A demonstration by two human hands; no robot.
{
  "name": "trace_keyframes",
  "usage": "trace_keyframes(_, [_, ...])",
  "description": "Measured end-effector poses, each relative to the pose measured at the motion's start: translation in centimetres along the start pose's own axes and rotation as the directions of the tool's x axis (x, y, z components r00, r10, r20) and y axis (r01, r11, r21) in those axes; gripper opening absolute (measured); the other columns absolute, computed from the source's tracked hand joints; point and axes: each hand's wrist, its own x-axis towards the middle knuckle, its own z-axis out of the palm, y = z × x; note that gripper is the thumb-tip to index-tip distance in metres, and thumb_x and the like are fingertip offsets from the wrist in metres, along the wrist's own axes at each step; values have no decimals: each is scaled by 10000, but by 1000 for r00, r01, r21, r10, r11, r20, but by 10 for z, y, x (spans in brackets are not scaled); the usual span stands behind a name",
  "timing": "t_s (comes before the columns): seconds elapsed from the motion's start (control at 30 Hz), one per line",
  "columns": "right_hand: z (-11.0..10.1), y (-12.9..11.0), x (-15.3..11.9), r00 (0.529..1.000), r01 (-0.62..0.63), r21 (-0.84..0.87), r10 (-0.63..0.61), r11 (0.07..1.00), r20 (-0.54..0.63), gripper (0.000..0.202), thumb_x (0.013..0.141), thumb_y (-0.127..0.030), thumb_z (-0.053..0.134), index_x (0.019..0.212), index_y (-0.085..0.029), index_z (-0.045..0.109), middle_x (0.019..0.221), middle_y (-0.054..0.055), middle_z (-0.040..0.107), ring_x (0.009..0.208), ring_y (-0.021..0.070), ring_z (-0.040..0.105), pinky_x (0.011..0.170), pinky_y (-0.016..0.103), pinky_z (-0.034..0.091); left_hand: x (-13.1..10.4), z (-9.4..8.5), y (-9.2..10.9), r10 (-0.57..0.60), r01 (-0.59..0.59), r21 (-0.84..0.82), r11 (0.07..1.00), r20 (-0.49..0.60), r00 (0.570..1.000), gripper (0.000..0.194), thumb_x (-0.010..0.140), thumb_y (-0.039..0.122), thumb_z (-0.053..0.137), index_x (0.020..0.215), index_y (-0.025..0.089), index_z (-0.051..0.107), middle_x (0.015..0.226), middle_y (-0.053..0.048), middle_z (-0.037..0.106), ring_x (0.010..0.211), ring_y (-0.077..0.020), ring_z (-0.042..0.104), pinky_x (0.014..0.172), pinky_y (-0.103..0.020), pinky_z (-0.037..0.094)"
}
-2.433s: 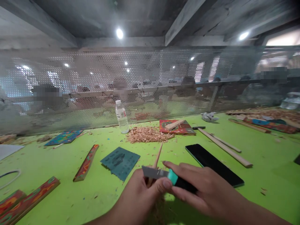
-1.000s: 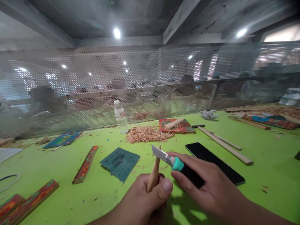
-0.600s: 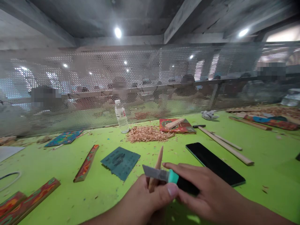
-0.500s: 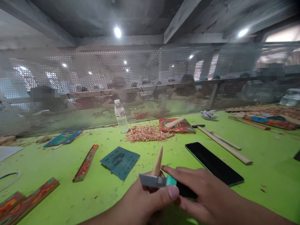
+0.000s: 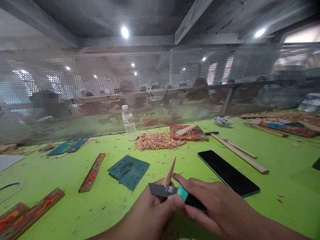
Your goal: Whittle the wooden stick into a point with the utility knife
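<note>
On the near side of a heap of wood shavings [image 5: 158, 142], the left hand [image 5: 150, 210] clamped its fingers around a pointed wooden stick [image 5: 170, 171] while the right hand's [image 5: 215, 201] fingers gripped a knife [image 5: 183, 192], blade across the stick; a water bottle [image 5: 129, 125] stood just beside the heap.

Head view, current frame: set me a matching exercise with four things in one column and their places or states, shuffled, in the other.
1. Knife
2. Black phone
3. Pointed wooden stick
4. Clear bottle

A. Standing beside the pile of shavings
B. Held in the left hand, tip showing above it
C. Gripped by its handle in the right hand
D. Lying flat on the green tabletop

Pairs: 1-C, 2-D, 3-B, 4-A
</note>
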Motion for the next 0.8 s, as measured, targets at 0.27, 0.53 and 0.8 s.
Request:
trace_keyframes(0.27, [-3,-3,1,991,42,-71,-50,997,-121,467,1104,-302,443,1488,-76,583,998,136,816,782,290,813,605,393,648,1,7,4,43,-35,75,997,-118,992,557,822,701,803,964,165,749,809,-52,687,789,-205,590,810,-334,467])
trace_keyframes(0.53, [-4,3,5,951,34,-41,-45,999,-307,528,1140,-454,435,1529,-114,542,962,120,808,764,265,806,639,369,655,0,-2,-4,-145,146,67,987,-25,989,668,748,865,727,757,232,513,497,124,343,389,-61,205,387,-230,211])
trace_keyframes(0.8, [-9,-3,9,933,-86,285,177,955,-313,360,1039,-423,615,1338,-242,699,1230,95,813,1113,266,783,936,354,619,0,8,5,-8,8,2,1000,36,999,530,834,642,837,943,161,641,793,6,521,751,-136,487,777,-299,425])
